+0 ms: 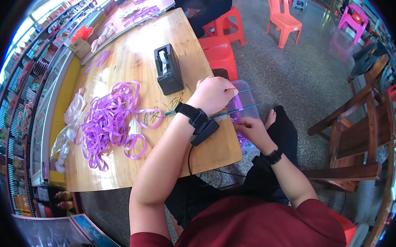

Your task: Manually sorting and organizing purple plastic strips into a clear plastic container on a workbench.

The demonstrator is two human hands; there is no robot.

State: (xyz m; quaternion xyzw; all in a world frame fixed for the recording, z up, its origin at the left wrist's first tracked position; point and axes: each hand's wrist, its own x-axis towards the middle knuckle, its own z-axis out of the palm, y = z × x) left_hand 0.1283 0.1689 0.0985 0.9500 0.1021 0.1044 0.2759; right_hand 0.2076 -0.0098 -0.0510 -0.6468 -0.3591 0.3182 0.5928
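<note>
My left hand reaches over the table's right edge, its fingers pinched on a purple ribbon beside two thin teal rods. The rods jut out past the edge. Lower down, my right hand has its fingertips closed at the same strip of ribbon; the exact grip is partly hidden. Below the hands is a clear plastic box with purple material in it. A large tangled heap of purple ribbon lies on the wooden table, and one loop runs toward my left wrist.
A black tape dispenser stands on the table beyond my left hand. A clear plastic bag lies by the left edge. Red stools stand along the far right side, near a seated person. A wooden chair is to my right.
</note>
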